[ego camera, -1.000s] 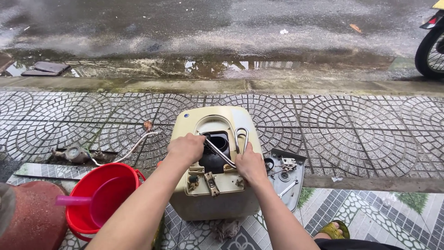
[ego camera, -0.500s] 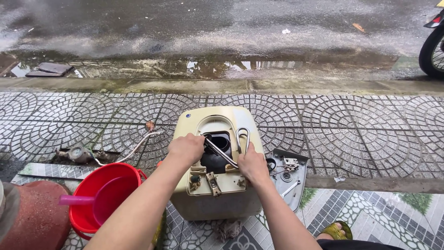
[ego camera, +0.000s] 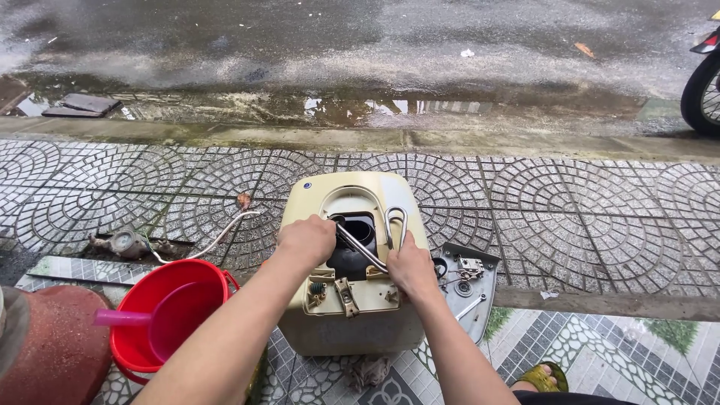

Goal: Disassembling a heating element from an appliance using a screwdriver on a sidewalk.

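— Looking down, we see a cream, box-shaped tank [ego camera: 352,300] standing on the patterned pavement [ego camera: 570,210], close to the step where the paving meets the glossy tiles [ego camera: 600,352] at the near edge. What are our hands on?

— Both are at the dark opening [ego camera: 352,240] in the tank's top. Our left hand [ego camera: 307,240] is curled at the opening's left rim, fingers bent together; whether it actually clamps anything, we cannot tell. Our right hand [ego camera: 409,266] is closed around the lower end of a bent metal tube [ego camera: 367,251] that runs slantwise across the opening.

— And the looped piece?

— A second, U-shaped loop [ego camera: 396,225] of the same metal rises just beside our right hand, toward the tank's far right corner.

— What lies around the tank?

— To its right, touching the step's edge, a grey cover plate [ego camera: 472,285] lies flat with small parts and a screwdriver-like tool on it. To the left stands a red bucket [ego camera: 169,315] with a pink ladle [ego camera: 127,319] inside. Beyond the bucket, a pale hose [ego camera: 217,236] leads to a metal fitting [ego camera: 124,244]. A sandalled foot [ego camera: 541,377] shows at the bottom edge, and a motorbike wheel [ego camera: 703,90] at the far right by the wet road.
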